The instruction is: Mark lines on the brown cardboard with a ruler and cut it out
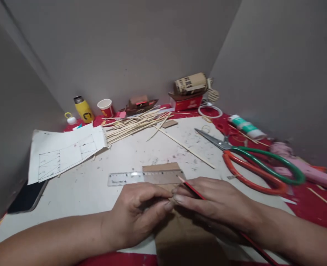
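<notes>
My left hand [141,210] is closed, thumb and forefinger pinched together at the fingertips of my right hand [221,201]. Whatever lies in that pinch is hidden or too small to make out. A red and black pencil [192,190] runs through my right hand, its sharpened tip pointing up and left. Under both hands lies a brown sheet of cardboard [191,244]. Just beyond the fingertips rests a clear plastic ruler [127,178], partly over a strip of brown cardboard [160,167].
Large scissors [254,184] with red and green handles lie right of my hands. Thin wooden sticks [135,125] are piled farther back. A drawn sheet [63,151] partly covers a phone [27,197]. A pink glue gun [304,166] lies far right, near a green-white tube [246,126].
</notes>
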Demonstrator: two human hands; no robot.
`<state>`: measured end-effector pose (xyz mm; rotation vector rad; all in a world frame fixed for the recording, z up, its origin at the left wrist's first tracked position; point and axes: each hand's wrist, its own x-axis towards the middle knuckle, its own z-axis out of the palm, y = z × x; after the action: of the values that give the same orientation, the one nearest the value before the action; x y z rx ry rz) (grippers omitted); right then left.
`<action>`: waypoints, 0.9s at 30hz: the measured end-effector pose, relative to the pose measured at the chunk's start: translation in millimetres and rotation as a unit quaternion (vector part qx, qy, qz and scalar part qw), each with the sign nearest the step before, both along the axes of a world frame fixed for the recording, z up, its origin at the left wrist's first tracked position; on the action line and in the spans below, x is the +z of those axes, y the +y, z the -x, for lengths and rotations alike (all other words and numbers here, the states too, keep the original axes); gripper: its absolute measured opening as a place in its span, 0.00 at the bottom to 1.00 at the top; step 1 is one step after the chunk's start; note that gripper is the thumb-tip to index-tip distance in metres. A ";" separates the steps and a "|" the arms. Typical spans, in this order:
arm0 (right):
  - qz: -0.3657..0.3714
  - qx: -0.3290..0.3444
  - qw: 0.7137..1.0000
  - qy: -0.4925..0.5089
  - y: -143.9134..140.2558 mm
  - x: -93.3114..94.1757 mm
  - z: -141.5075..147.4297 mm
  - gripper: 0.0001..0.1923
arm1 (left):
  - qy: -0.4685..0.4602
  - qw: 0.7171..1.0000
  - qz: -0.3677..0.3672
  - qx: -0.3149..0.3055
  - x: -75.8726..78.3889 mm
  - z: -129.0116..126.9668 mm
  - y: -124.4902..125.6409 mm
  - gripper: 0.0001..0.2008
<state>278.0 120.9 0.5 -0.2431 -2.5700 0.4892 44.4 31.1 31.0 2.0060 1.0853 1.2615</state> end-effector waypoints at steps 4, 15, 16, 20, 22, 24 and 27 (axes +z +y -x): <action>-0.012 0.050 0.999 -0.014 -0.6 4.8 -0.7 0.22 | 0.001 1.000 0.015 0.021 3.2 -2.1 0.3 0.05; -0.069 0.064 0.995 0.014 -0.2 -0.6 2.1 0.28 | 0.018 1.000 0.004 0.016 4.2 -1.4 0.2 0.07; -0.074 0.056 0.996 0.007 -0.9 0.1 2.5 0.27 | 0.020 1.000 0.004 0.017 4.4 -1.3 0.0 0.07; -0.100 0.038 0.994 0.015 -4.0 3.5 3.7 0.26 | 0.017 0.999 0.017 0.021 5.3 -1.6 -0.7 0.06; -0.099 0.049 0.994 0.023 -4.9 3.6 3.8 0.27 | 0.017 0.999 0.027 0.020 5.1 -1.7 -0.7 0.07; -0.089 0.057 0.994 0.024 -5.1 3.0 3.8 0.27 | 0.014 0.999 0.031 0.015 4.4 -1.5 -0.5 0.07; -0.060 0.060 0.996 0.021 -4.6 2.9 3.8 0.29 | 0.006 0.999 0.049 -0.012 2.8 -0.4 -0.4 0.07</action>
<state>274.3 116.3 3.4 -0.0353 -2.5725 0.3767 44.8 30.6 33.7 1.9489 1.1050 1.1629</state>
